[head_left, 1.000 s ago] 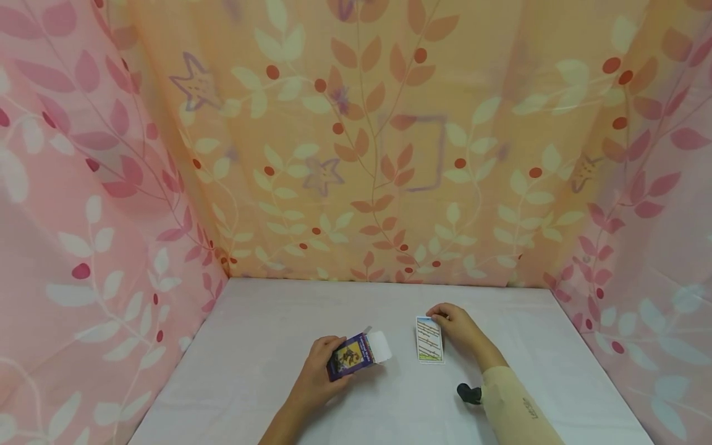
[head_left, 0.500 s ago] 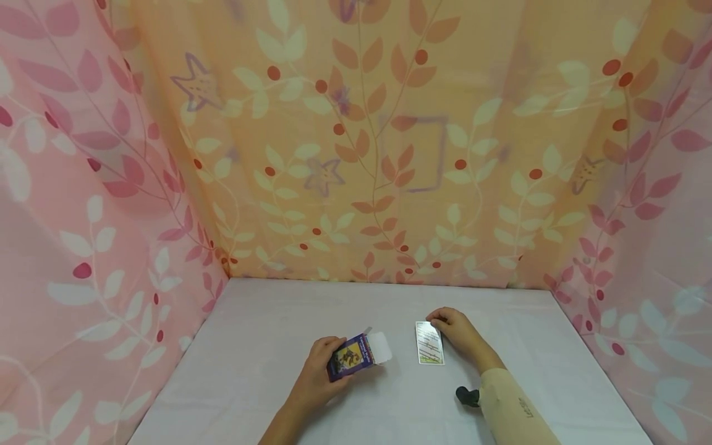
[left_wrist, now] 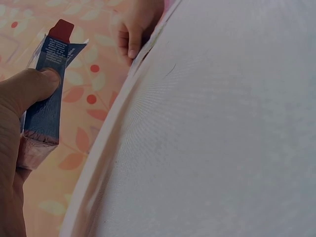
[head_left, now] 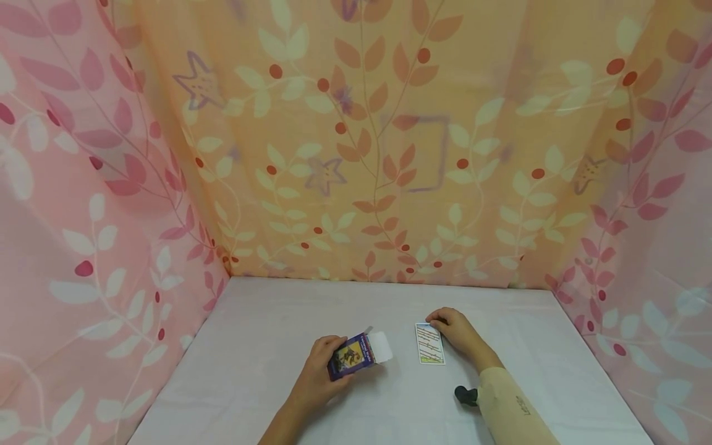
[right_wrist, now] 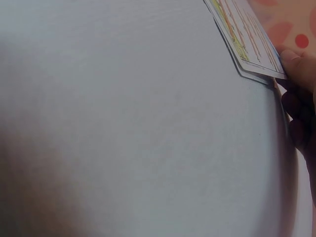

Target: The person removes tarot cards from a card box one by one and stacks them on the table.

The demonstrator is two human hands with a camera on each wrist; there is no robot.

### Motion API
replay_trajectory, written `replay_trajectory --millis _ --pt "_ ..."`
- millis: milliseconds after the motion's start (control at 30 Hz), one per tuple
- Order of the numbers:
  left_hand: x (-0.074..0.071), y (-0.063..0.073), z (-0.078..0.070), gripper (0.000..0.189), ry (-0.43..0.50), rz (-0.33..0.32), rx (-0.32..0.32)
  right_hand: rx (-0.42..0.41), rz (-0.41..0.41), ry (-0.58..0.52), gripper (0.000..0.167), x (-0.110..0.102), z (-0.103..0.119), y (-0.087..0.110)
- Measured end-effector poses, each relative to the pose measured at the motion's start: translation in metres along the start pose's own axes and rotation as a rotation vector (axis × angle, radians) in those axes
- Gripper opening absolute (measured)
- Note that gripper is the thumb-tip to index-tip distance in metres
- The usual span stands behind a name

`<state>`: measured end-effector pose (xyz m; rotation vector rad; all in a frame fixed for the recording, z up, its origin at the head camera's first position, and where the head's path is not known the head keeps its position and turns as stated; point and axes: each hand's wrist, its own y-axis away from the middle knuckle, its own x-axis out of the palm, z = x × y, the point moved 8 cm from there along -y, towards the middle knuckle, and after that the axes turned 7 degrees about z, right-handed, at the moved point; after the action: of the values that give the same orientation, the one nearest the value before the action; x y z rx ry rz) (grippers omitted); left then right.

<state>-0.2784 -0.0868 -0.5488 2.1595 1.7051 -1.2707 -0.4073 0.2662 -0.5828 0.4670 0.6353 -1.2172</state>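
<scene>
My left hand (head_left: 316, 376) grips a small purple card box (head_left: 349, 357) with a yellow picture on its front. The box's white end flap (head_left: 379, 347) hangs open on the right. In the left wrist view, the thumb presses the dark blue side of the box (left_wrist: 47, 111). To the right, my right hand (head_left: 457, 329) pinches the far corner of a tarot card (head_left: 429, 343) showing slanted brown staves. The right wrist view has the thumb on top of the card (right_wrist: 247, 32), whose near end is slightly raised. Another edge shows beneath it; I cannot tell whether that is a second card.
Both hands are over a white-covered table (head_left: 267, 315). A small black object (head_left: 466, 395) shows beside the right sleeve (head_left: 512, 405), apparently worn at the wrist. Floral curtains (head_left: 334, 204) hang behind the table and on both sides.
The right hand and the card have shifted slightly toward me. A glare passed over the card and its picture is plain again. The left hand and the box have hardly moved.
</scene>
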Motion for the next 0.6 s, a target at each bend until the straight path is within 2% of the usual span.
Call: replay_trajectory --millis 233,600 --pt "-0.0009 -0.0004 -0.0014 0.083 -0.002 -0.006 0.026 -0.004 -0.001 0.026 0.012 -0.0006 0.0002 0.0002" --pt "-0.0002 -0.0006 -0.0002 0.081 0.011 0.008 0.000 0.007 0.002 0.071 0.013 0.0017 -0.0068 -0.0041"
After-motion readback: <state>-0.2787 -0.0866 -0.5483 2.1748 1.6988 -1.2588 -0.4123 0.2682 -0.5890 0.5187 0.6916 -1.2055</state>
